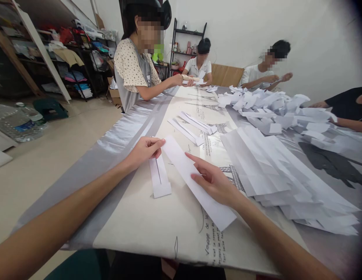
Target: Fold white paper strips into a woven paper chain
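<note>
A long white paper strip (181, 163) slants across the space between my hands, its near end lower right. My left hand (146, 151) is closed in a pinch at the strip's far corner. Along the strip's right edge, my right hand (218, 182) grips it between thumb and fingers. Below my left hand lies a folded paper piece (160, 182) with a lengthwise slit or fold line; its upper end is hidden behind the fingers. Further up the table are two narrow folded paper strips (187, 132).
On the right lies a fanned stack of white paper sheets (257, 167), with a large heap of folded papers (265, 103) behind it. The printed tablecloth (134, 217) covers the table. Several people sit or stand around it, including one person (132, 74) at the left edge.
</note>
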Motion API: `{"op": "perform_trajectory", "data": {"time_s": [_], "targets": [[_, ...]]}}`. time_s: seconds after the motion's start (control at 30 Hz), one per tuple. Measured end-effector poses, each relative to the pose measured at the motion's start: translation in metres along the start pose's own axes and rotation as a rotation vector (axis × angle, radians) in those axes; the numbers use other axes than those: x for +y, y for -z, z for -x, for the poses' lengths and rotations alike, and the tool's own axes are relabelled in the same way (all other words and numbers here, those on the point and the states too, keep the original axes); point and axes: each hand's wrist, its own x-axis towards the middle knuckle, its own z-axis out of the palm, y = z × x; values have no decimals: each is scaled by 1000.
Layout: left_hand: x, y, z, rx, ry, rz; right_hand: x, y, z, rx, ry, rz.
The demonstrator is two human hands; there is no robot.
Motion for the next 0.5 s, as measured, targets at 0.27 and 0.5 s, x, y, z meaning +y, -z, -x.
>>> {"op": "perform_trajectory", "data": {"time_s": [0.27,0.5], "targets": [[-3,7,-1,-10,-28,23,-6,4,-1,-2,-36,-88],[-8,5,-1,6,1,33,-10,7,-2,-3,-56,-21]]}}
